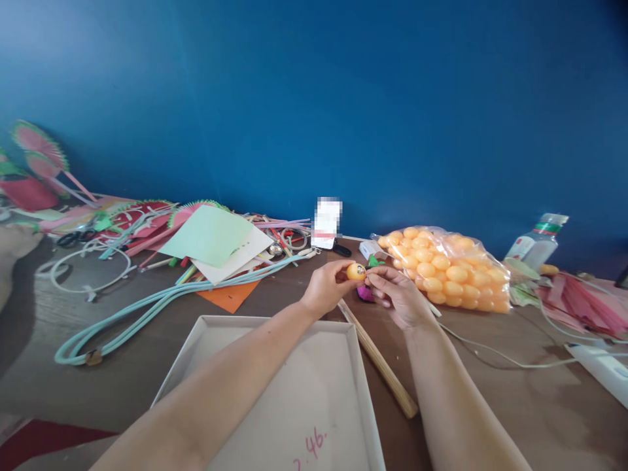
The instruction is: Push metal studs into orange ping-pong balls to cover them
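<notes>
My left hand (328,288) is closed round a small orange ball (355,271), which has a dark, patchy mark on the side facing right. Thumb and fingers of my right hand (395,291) are pinched together at that marked side; whatever they hold is too small to make out. Both hands are raised past the far edge of a shallow white box lid (275,320). Partly hidden behind my right hand lies a purple and green item (364,293). A clear plastic bag (449,268) full of similar orange balls rests just right of it.
A bundle of thin wooden sticks (380,360) lies right of the lid. Pale blue tubing (147,304), paper sheets (209,239) and a white hoop (93,269) spread leftward. A phone (326,222) stands by the wall. Another person's hand (19,241) shows far left; a bottle (537,242) stands right.
</notes>
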{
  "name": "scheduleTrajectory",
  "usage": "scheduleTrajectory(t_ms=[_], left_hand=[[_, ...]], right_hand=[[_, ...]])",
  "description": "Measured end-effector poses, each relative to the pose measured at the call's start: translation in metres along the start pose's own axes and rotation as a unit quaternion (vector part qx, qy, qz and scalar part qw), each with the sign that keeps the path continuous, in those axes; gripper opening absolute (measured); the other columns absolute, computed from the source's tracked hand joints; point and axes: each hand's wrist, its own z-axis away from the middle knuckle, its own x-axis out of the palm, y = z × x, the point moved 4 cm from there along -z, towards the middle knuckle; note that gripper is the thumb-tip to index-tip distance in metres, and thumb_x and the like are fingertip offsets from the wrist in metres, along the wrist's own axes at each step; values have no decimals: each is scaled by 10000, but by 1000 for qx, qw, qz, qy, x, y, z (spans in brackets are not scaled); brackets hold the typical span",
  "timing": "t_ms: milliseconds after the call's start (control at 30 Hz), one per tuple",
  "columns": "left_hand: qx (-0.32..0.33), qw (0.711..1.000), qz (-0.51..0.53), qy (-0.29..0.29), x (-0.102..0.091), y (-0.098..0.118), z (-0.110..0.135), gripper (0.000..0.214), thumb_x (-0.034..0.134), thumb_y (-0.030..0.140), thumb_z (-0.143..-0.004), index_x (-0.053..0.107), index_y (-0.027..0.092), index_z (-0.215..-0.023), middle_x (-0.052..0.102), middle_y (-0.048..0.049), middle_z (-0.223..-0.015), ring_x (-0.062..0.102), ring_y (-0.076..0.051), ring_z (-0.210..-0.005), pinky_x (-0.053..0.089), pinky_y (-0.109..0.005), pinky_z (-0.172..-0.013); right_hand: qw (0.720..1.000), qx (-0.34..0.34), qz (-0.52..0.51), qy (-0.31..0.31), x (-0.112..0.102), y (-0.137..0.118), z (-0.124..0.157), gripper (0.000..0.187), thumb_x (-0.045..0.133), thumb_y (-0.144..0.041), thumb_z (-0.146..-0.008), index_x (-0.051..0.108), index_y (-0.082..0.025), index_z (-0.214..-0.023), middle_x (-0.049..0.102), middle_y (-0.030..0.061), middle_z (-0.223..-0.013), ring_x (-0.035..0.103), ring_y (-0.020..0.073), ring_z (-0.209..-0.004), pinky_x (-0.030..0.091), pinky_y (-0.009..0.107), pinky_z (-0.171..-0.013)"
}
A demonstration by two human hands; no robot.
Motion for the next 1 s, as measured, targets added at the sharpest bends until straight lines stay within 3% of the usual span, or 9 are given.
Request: scheduleTrajectory(t_ms=[467,1000], left_hand=[[-3,1000,-12,-27,1,7,2,498,744,248,-676,625,165,-1152,672,-103,-1054,652,-185,-880,532,-310,-808],[0,999,-29,-24,1,6,1,453,732,230,-685,640,156,-1123,676,-102,-1038,647,-189,-880,518,-314,-821]], right_hand=[[999,23,-31,-20,-2,1,0,172,737,-317,-715,646,-182,-770,552,-7,-591,336,61,-455,163,194,-382],[999,26,-43,-15,-1,0,0,193,758,-307,-696,644,-167,-763,552,-7,-599,369,52,-456,220,168,-359]])
